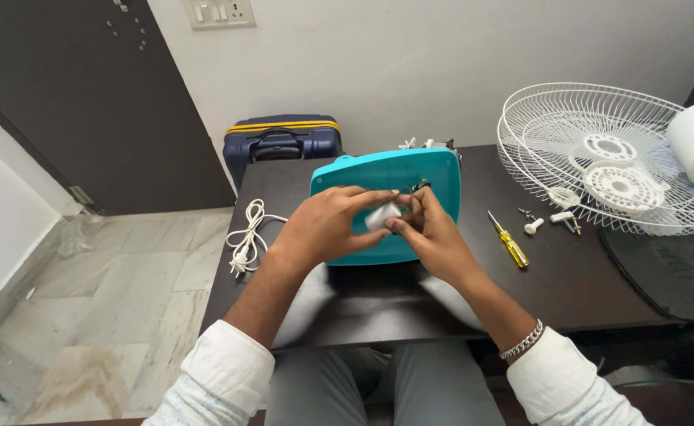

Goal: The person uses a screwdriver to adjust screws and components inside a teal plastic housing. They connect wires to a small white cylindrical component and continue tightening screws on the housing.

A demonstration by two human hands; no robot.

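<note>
A small white cylindrical part (pixel 382 215) is held between both hands above a teal plastic panel (pixel 434 175) that lies flat on a dark table (pixel 568 284). My left hand (pixel 325 225) wraps the part from the left, fingers curled over it. From the right, my right hand (pixel 434 233) pinches the same part with thumb and fingertips. Thin dark wires show at the fingertips near the panel's top.
A yellow-handled screwdriver (pixel 509 242) lies right of the panel, beside small white screws and knobs (pixel 535 226). White wire fan guards (pixel 599 158) lie at the right. A coiled white power cord (pixel 246 237) hangs over the table's left edge. A navy suitcase (pixel 282 142) stands behind.
</note>
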